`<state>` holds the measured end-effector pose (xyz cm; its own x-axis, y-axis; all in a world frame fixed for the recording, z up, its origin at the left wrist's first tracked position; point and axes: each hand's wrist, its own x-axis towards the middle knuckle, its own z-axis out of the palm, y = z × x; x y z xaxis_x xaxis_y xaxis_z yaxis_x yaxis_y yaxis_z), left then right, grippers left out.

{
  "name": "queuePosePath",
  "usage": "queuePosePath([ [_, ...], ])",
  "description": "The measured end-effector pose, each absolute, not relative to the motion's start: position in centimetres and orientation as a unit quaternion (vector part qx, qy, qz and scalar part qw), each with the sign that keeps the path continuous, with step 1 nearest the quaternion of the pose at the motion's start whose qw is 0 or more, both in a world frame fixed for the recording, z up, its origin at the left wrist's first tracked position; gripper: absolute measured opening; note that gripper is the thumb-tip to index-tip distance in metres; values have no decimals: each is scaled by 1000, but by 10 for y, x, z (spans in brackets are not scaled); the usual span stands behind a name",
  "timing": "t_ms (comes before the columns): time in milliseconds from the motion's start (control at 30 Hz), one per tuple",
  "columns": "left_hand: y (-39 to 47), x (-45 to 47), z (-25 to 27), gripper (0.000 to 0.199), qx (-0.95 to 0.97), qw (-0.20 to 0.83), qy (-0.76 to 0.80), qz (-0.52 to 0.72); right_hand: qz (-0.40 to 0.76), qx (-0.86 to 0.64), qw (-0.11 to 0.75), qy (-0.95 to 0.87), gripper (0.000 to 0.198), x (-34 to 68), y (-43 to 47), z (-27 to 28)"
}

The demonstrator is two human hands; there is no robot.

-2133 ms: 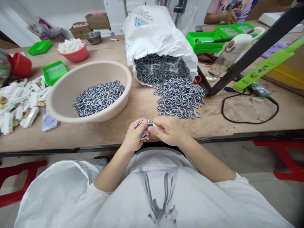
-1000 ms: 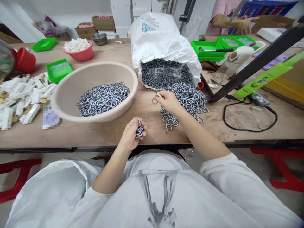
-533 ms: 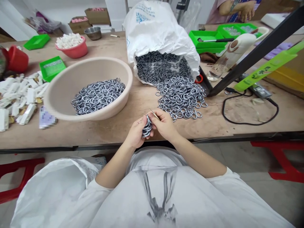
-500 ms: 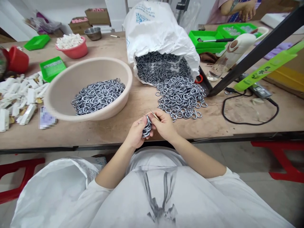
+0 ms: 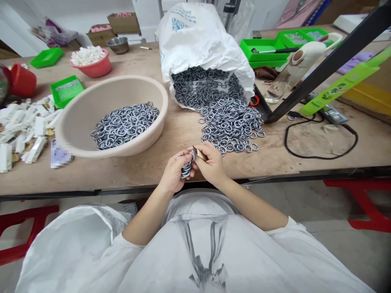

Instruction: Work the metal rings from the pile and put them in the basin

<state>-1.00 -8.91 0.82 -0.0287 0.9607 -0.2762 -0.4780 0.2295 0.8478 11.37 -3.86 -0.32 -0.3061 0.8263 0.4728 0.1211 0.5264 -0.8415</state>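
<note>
Grey rings point(image 5: 185, 170) are bunched in my left hand point(image 5: 174, 173), whose fingers are wrapped round them. One ring stands up at its thumb and fingertips. My right hand point(image 5: 212, 162) pinches a small knife point(image 5: 200, 154) with a pale handle and a dark pointed blade, close against that upright ring. Both hands meet over the table's front edge. Beyond them lies a loose heap of grey rings point(image 5: 230, 126), spilling out of a white sack point(image 5: 195, 44). To the left, a large beige basin point(image 5: 69, 122) holds more of these rings.
White plastic pieces point(image 5: 21, 130) cover the table's left end, near a green tray point(image 5: 61, 101) and a pink bowl point(image 5: 102, 69). A black slanted post point(image 5: 320, 69), a bottle point(image 5: 281, 87) and a looped cable point(image 5: 287, 148) stand or lie at right. Red stools point(image 5: 363, 203) are below.
The small knife has turned in my right hand, showing its broad side instead of a thin edge. The other person's hands at the back right have left the view.
</note>
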Motion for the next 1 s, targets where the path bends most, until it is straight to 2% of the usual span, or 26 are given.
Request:
queuePosePath([
  [133, -89, -19, 22, 24, 310, 618, 481, 539, 386, -340, 519, -683, 18, 116, -34, 7],
  [200, -86, -32, 39, 23, 358, 544, 511, 561, 430, -342, 543, -635, 19, 118, -31, 13],
  [267, -80, -54, 61, 22, 430, 381, 558, 599, 477, -341, 551, -594, 20, 118, -29, 17],
  [333, -72, -80, 83, 25, 487, 131, 632, 588, 505, -339, 550, -573, 22, 118, -29, 17],
  [367, -68, -94, 92, 29, 494, 9, 687, 533, 509, -340, 549, -569, 23, 118, -29, 16],
  [400, -64, -107, 99, 35, 498, -62, 742, 445, 510, -341, 549, -567, 23, 117, -29, 15],
  [467, -56, -129, 107, 52, 505, -97, 818, 258, 512, -340, 551, -564, 25, 115, -30, 10],
  [533, -53, -139, 106, 68, 511, -94, 840, 155, 524, -334, 549, -559, 26, 114, -29, 7],
  [600, -56, -136, 100, 71, 540, -128, 815, 168, 549, -324, 541, -548, 28, 113, -28, 5],
  [667, -66, -118, 90, 60, 594, -153, 745, 262, 569, -312, 535, -541, 30, 112, -26, 4],
  [700, -72, -104, 84, 51, 629, -125, 700, 315, 571, -307, 536, -541, 30, 112, -26, 4],
  [733, -79, -88, 77, 48, 654, -39, 664, 362, 567, -304, 538, -545, 29, 112, -26, 4],
  [833, -92, -41, 51, 50, 648, 345, 542, 409, 533, -304, 532, -583, 27, 114, -29, 5],
  [900, -94, -20, 37, 58, 533, 537, 483, 441, 502, -309, 521, -617, 25, 116, -31, 5],
  [1000, -92, -8, 27, 63, 360, 712, 391, 459, 450, -303, 522, -658, 21, 121, -31, 4],
])
